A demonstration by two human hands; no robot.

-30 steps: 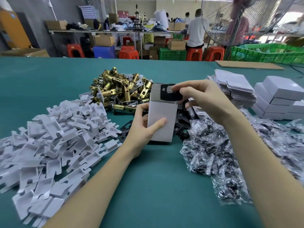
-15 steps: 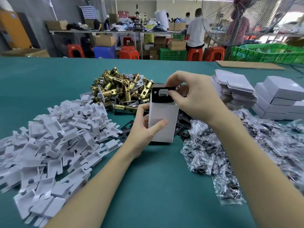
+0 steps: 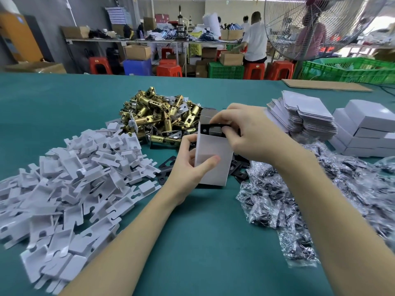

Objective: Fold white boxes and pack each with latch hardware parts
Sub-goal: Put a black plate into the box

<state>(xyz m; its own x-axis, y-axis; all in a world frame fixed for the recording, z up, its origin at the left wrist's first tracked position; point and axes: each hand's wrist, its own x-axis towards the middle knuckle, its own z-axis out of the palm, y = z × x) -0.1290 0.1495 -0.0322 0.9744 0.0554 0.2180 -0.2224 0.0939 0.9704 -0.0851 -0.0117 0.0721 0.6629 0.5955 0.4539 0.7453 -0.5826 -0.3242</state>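
Note:
A white box (image 3: 213, 161) stands upright on the green table, its top open and its lid flap pointing away from me. My left hand (image 3: 188, 165) grips its left side, thumb across the front. My right hand (image 3: 245, 133) pinches a black strike plate (image 3: 210, 129) that sits partly inside the box's mouth. More black plates (image 3: 165, 171) lie on the table behind the box. A heap of brass latches (image 3: 160, 116) lies just beyond. Bagged screws (image 3: 284, 199) spread to the right.
A big pile of white card inserts (image 3: 70, 180) fills the left. Flat unfolded boxes (image 3: 303, 116) and stacked folded boxes (image 3: 367, 129) sit at the right. A brown board (image 3: 324, 85) lies at the far edge. A fan, stools, crates and people are beyond the table.
My right hand has brought the black plate from above the box's top down and left into its mouth. The left hand has kept its hold on the box.

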